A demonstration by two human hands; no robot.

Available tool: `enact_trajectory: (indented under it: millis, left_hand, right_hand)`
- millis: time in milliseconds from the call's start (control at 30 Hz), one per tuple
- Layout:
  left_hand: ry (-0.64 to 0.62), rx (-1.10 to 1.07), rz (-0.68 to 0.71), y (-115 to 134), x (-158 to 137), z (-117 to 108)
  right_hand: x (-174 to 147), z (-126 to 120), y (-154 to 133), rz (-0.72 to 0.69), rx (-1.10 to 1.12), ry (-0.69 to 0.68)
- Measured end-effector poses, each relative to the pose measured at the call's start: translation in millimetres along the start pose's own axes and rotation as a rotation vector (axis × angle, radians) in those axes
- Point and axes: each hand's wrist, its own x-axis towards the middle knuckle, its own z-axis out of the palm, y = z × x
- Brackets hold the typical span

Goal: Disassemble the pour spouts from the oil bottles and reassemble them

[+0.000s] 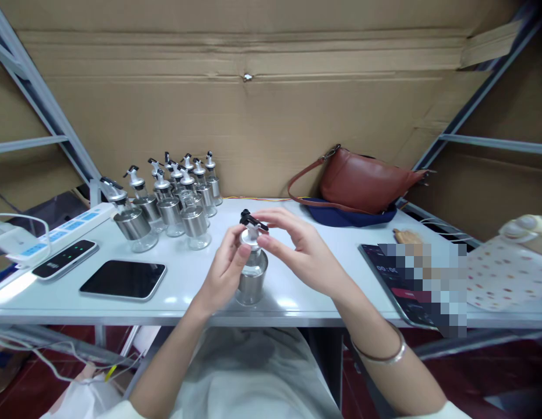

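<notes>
A glass oil bottle (252, 286) with a steel sleeve stands upright near the table's front edge. On its neck sits a silver pour spout (250, 237) with a black flip lid (252, 219). My left hand (225, 265) closes on the left side of the spout's collar, thumb in front. From the right, my right hand (299, 247) grips the spout with its thumb against the collar and fingers curled behind the lid. Those fingertips are partly hidden. Nearest to my left hand, another sleeved bottle (195, 226) shows a bare glass neck with no spout.
Several spouted bottles (169, 209) are grouped at the back left. A power strip (61, 233), a small black device (65, 259) and a dark-topped flat device (123, 279) lie left. A brown handbag (367, 180), blue cloth item (349, 216) and tablet (397, 285) are right.
</notes>
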Motion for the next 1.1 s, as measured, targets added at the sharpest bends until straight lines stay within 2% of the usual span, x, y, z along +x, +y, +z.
enact_trajectory:
  millis: [67,200,300,433,633,833,933,1100]
  left_hand:
    - [-0.076,-0.031,-0.037,-4,-3,-3]
    - [-0.091,-0.100,-0.073,-10,-4,-2]
    - [-0.082,-0.132,-0.107,-13,-4,2]
    - [-0.051,-0.131,-0.068,-18,-2,6]
    - [-0.030,-0.091,0.002,-22,-1,11]
    - [-0.001,0.080,-0.013,-10,-3,17]
    - [0.029,0.131,0.013,-5,-4,21]
    - [0.110,0.094,-0.011,-9,-4,21]
  right_hand:
    - [-2,3,1,0.013,0.014,-0.060]
    - [-5,9,5,0.008,0.073,-0.109]
    - [-7,12,8,-0.083,-0.035,-0.033]
    - [-10,15,12,-0.243,-0.175,0.062]
    - [-14,23,17,-0.346,-0.191,0.136]
    - [-21,39,30,-0.466,-0.185,0.386]
    - [-24,45,32,-0.441,-0.137,0.451]
    - [-23,50,26,-0.231,-0.056,0.459]
